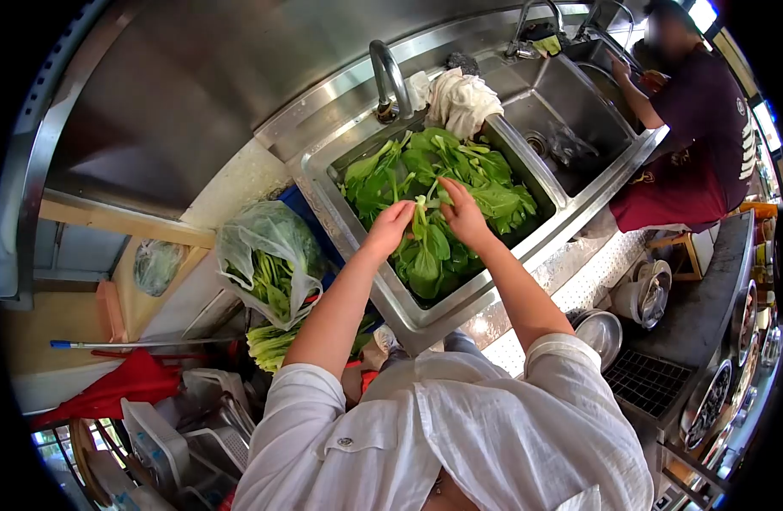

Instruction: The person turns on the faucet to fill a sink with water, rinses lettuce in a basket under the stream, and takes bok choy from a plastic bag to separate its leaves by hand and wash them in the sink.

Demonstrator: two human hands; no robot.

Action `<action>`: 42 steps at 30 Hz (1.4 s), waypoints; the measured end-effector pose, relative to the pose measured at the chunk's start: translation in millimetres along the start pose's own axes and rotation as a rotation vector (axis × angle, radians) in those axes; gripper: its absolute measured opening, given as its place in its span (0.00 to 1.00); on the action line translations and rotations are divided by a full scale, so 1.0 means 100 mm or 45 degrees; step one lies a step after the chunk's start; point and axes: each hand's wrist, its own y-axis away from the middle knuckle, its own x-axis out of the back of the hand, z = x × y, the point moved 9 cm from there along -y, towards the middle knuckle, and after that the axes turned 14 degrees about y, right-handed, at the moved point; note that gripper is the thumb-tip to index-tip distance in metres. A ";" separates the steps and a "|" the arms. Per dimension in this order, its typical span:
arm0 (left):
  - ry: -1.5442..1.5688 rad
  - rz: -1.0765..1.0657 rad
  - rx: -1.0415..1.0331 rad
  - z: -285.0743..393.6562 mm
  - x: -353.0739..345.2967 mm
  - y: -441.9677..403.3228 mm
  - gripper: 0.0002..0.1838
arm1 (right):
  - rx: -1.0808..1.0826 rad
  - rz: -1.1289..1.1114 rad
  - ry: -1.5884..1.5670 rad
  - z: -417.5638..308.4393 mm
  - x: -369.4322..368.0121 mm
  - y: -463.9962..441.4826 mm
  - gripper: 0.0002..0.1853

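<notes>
Over the left sink basin (pixel 328 183), my left hand (pixel 392 226) and my right hand (pixel 465 213) face each other with fingers closed in a pinch. Between them is a head of leafy greens (pixel 426 247), pale stem end up and broad leaves hanging down, like bok choy. My right fingers grip it near the stem. What lies inside my left fingertips is too small to make out. More loose leafy greens (pixel 502 200) fill the basin around and behind my hands.
A faucet (pixel 390 81) arches over the basin's back, beside a white cloth (pixel 462 102). To the left stands a plastic bag of greens (pixel 272 264). Another person (pixel 694 119) works at the far right sink. A metal bowl (pixel 599 335) sits lower right.
</notes>
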 end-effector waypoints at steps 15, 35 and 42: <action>-0.412 -0.322 0.228 0.06 -0.23 -0.02 0.14 | 1.083 -0.368 0.474 -0.91 0.10 0.00 0.11; -0.106 0.480 -0.524 0.03 -0.19 0.27 0.14 | -0.743 -1.158 -1.592 -0.40 -0.30 0.31 0.15; -0.820 0.587 -0.170 0.14 0.30 0.42 0.19 | -1.002 -0.510 -1.829 0.11 -0.06 0.16 0.15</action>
